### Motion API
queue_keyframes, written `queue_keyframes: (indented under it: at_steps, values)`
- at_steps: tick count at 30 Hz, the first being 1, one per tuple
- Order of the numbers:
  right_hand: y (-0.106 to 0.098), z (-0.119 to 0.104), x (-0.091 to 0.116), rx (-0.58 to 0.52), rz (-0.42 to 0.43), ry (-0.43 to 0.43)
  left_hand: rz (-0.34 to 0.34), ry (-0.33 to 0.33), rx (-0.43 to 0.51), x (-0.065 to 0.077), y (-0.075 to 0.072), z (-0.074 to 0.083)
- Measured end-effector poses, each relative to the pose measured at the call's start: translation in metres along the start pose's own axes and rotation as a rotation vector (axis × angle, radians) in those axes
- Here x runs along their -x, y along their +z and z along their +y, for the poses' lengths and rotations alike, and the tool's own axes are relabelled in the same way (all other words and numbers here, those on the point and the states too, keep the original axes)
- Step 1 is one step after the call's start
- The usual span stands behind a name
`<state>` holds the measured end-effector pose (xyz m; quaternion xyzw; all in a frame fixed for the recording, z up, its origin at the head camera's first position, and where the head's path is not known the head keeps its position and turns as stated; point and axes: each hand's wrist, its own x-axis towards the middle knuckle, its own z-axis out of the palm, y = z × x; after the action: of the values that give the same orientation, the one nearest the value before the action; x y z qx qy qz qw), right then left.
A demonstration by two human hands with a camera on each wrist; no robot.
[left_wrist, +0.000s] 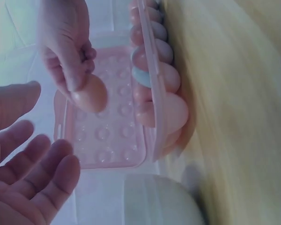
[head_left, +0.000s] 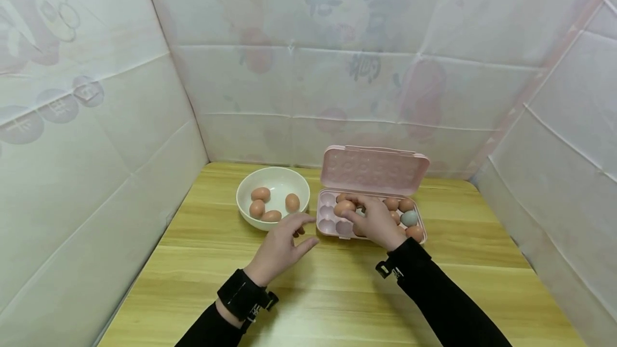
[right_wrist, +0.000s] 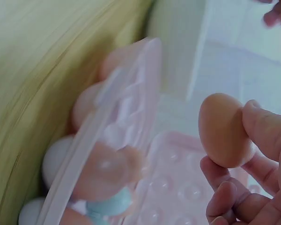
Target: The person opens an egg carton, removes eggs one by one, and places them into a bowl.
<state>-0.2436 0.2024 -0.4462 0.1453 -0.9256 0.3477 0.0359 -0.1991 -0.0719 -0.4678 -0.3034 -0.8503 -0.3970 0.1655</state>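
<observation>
My right hand pinches a brown egg between thumb and fingers, over the pink egg carton. The carton's lid stands raised at the back. Brown eggs and a pale blue egg sit in its right part, some of them hidden under my hand. At the left end several cups show bare. My left hand is held with its fingers loosely bent and nothing in them, between the bowl and the carton. In the left wrist view, its thumb and fingers are spread apart.
A white bowl with several brown eggs in it stands left of the carton. Both are on a wooden table near its back edge. Pale printed sheets hang behind and at both sides.
</observation>
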Motion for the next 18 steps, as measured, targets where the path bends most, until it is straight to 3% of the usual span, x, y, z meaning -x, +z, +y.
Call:
queue_keyframes:
  at_steps: [3, 8, 12, 18]
  values:
    - [-0.006, -0.006, 0.006, -0.088, -0.004, 0.03, 0.066, 0.067, -0.036, -0.004, -0.004, 0.0]
    - [-0.011, -0.013, 0.016, -0.257, -0.015, 0.0, 0.147, 0.178, -0.093, -0.012, -0.01, 0.001]
    - [-0.014, -0.018, 0.022, -0.446, -0.081, 0.011, 0.177, 0.24, -0.114, -0.016, -0.013, 0.003]
    - [-0.015, -0.024, 0.027, -0.667, -0.206, 0.108, 0.198, 0.311, -0.139, -0.023, -0.013, 0.01]
